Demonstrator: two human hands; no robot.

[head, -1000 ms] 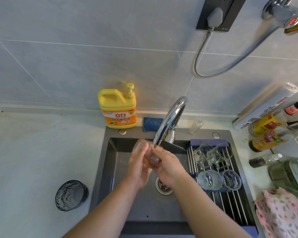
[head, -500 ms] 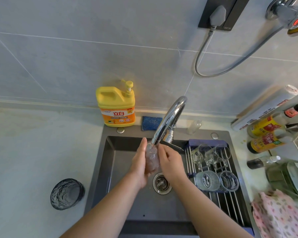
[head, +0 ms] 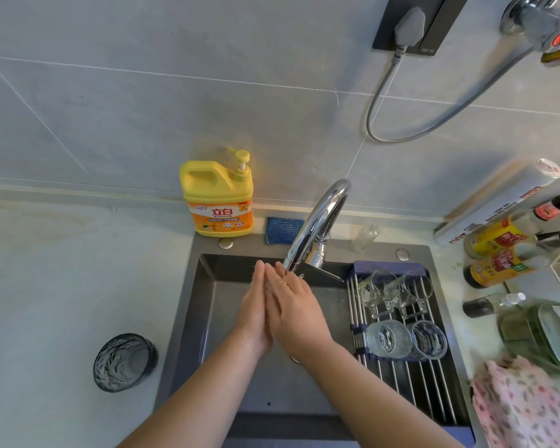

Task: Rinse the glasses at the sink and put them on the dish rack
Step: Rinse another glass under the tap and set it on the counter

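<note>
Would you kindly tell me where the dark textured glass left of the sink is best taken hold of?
Grip the dark textured glass round its side wall below the rim, coming from its sink side, nearest the left hand. It seems to stand upright, mouth up, apart from other things; its rippled wall should resist slipping.

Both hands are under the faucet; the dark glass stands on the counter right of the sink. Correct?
No: the head view shows the dark glass on the counter left of the sink. The left hand and right hand are under the faucet.
</note>
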